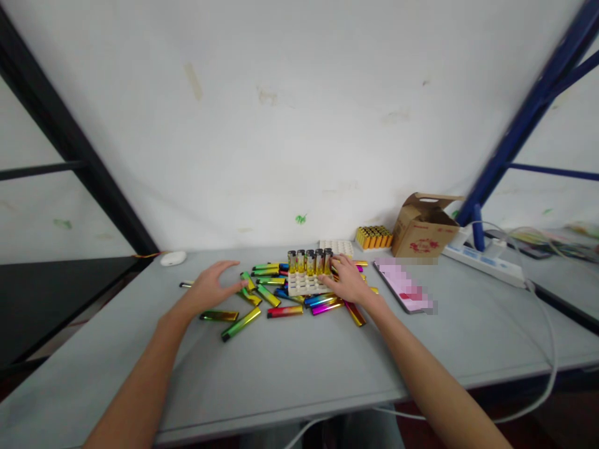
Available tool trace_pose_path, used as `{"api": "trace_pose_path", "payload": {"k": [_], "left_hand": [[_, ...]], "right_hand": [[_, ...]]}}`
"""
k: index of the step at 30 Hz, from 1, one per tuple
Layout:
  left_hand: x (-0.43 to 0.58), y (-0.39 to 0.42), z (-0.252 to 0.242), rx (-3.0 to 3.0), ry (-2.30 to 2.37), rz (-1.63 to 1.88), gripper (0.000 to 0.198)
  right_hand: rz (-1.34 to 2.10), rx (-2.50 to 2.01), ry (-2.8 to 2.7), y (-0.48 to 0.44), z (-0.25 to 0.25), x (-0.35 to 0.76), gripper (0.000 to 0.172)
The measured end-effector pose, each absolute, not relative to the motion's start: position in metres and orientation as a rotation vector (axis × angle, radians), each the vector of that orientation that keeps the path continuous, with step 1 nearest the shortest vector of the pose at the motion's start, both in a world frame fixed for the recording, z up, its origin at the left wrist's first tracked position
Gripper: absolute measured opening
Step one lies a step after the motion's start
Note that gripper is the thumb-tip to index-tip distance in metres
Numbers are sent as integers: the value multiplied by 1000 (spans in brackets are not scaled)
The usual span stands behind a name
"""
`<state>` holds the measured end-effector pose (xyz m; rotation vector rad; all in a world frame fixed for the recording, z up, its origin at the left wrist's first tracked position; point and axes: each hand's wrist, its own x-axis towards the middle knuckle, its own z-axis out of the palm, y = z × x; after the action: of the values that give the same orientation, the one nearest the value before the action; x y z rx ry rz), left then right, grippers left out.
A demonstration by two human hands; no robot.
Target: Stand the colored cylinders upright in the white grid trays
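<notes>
Several shiny multicoloured lighters (262,293) lie scattered on the grey table (281,368). A white slotted tray (304,285) stands among them, its back row filled with upright lighters (309,260). My left hand (213,285) hovers low over the left side of the pile, fingers spread and curved, with its fingertips near a green-yellow lighter (248,282). My right hand (346,280) rests at the tray's right edge. Its fingers are bent against the tray and the upright lighters, and I cannot make out whether they pinch one.
Behind the tray lie an empty white tray (337,246) and a block of orange lighters (373,237). A cardboard box (423,229) stands at the back right, beside a power strip (486,262) with cables. A phone (405,288) lies right of my hand, and a white case (173,257) back left.
</notes>
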<state>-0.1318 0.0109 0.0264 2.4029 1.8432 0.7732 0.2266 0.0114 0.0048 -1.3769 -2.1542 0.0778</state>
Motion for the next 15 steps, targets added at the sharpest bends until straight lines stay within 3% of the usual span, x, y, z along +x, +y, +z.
{"api": "trace_pose_path", "payload": {"k": [5,10,15], "left_hand": [[-157,16,32,2271,1970,960,51],[-214,20,27,2057,2231,911,39],[-242,23,18,2204,1986,939,31]], "right_hand": [[89,-1396,-2193,11,7,226,38],[78,-1383,-2176,12,5,226,38],[85,-1398,-2172,12,3,225,42]]}}
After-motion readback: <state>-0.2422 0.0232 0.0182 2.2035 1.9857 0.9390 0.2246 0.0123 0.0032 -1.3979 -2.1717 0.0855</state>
